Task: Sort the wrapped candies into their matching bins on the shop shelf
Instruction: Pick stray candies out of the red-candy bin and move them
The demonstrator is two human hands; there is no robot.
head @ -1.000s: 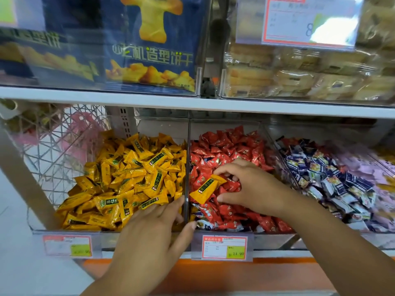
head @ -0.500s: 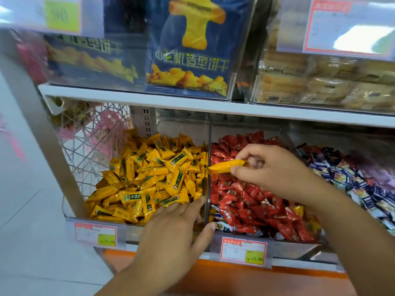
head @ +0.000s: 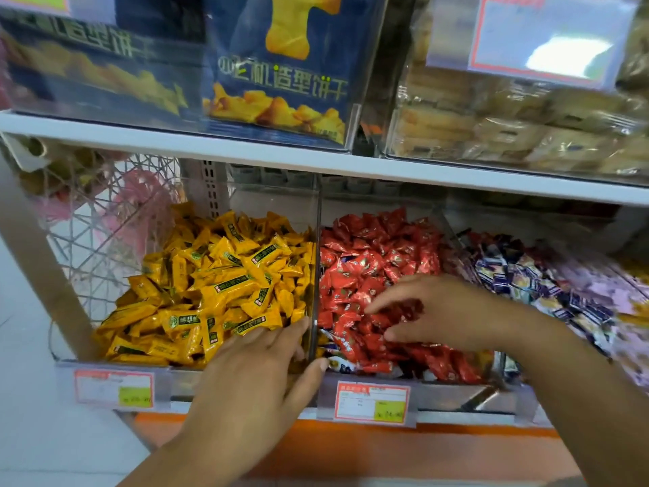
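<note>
I am resting my left hand, fingers straight, on the front edge of the yellow candy bin, spreading my right hand, loose and empty, over the red candies

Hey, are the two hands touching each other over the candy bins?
Apart. The head view shows red candies plainly visible in the gap between the left hand and the right hand.

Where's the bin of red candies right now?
In the head view, the red candies fill a lower-shelf bin at centre, between the yellow candies to its left and the blue-wrapped candies, under the right hand.
</note>
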